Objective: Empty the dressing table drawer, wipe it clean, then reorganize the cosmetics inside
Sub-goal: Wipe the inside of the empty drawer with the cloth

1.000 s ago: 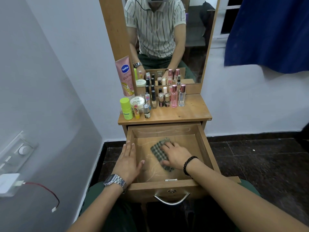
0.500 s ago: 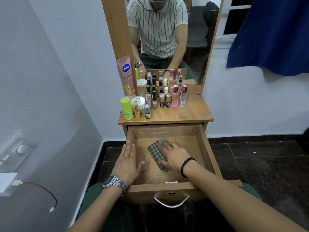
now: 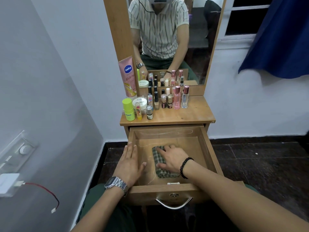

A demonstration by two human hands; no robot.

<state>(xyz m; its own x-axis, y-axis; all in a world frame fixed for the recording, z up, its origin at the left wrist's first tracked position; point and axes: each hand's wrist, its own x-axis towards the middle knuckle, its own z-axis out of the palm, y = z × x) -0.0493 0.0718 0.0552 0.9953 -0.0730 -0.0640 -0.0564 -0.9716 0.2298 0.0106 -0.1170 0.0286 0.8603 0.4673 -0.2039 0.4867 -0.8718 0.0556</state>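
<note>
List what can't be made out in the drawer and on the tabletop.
Head view only:
- Drawer floor under the cloth: covered by cloth and right hand.
- Left drawer wall: partly hidden by left hand.
- Small bottles' labels: too small to read.
- Rear bottles: blocked by front ones.

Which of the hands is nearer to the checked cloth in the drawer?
Right. The right hand lies flat on the checked cloth, pressing it to the drawer floor. The left hand rests on the drawer's left wall, apart from the cloth.
</note>
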